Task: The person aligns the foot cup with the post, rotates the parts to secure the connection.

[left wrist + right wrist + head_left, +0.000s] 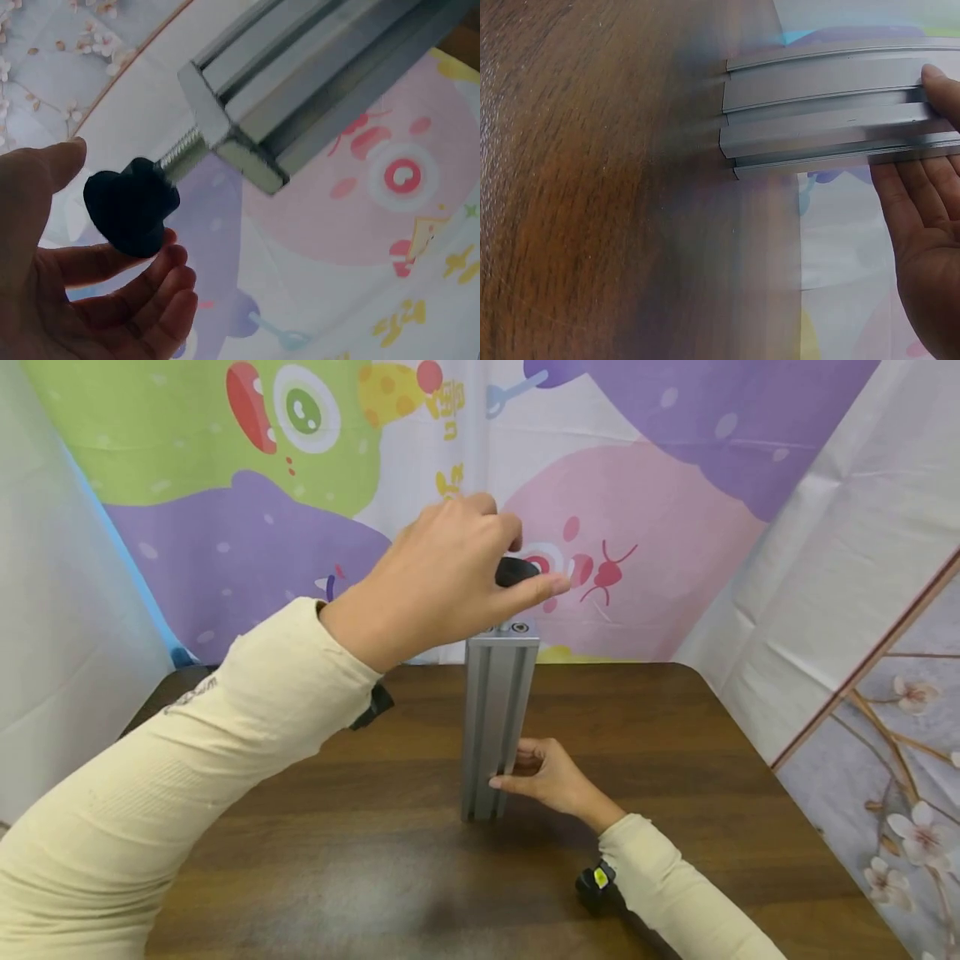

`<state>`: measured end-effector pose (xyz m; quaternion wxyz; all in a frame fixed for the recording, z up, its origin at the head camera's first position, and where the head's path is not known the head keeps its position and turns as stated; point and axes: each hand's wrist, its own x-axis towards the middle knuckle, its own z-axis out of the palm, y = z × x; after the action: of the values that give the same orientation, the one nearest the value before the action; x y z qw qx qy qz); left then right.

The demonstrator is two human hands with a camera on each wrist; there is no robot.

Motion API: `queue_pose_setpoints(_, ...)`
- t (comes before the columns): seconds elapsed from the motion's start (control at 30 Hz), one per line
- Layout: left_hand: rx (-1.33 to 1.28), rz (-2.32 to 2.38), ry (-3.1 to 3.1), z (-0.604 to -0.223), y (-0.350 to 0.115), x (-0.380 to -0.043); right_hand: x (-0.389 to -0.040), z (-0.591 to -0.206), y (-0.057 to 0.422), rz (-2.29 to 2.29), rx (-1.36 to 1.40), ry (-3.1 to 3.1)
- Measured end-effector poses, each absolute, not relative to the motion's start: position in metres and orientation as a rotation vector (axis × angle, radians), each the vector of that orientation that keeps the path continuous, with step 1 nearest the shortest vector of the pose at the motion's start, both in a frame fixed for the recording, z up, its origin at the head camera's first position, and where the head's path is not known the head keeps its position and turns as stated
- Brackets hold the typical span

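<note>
An aluminium extrusion profile (495,718) stands upright on the table, with long grooves down its sides. At its top end a black lobed knob (131,206) sits on a threaded screw (182,154), part of whose thread shows between knob and metal. My left hand (442,568) is around the knob from above; in the left wrist view its thumb is held off the knob and the fingers lie relaxed along the other side. Lower down, my right hand (555,781) grips the profile, thumb on one face and fingers on another.
The dark wooden table (360,852) carries the profile near its middle. Behind it hangs a cartoon-patterned curtain (622,518), with pale cloth (817,552) at the sides and a blossom print (907,777) on the right. Black wrist devices (592,889) are strapped at both sleeves.
</note>
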<state>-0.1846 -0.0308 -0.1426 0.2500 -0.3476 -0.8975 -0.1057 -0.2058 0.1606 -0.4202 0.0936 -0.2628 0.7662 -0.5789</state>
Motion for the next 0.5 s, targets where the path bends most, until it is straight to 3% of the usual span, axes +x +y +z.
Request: queue_pose_setpoints(0.5, -1.399, -0.666, -2.738, -0.124, -0.046, -0.192, -0.205, -0.421, 0.16, -1.731, -0.773, 2.261)
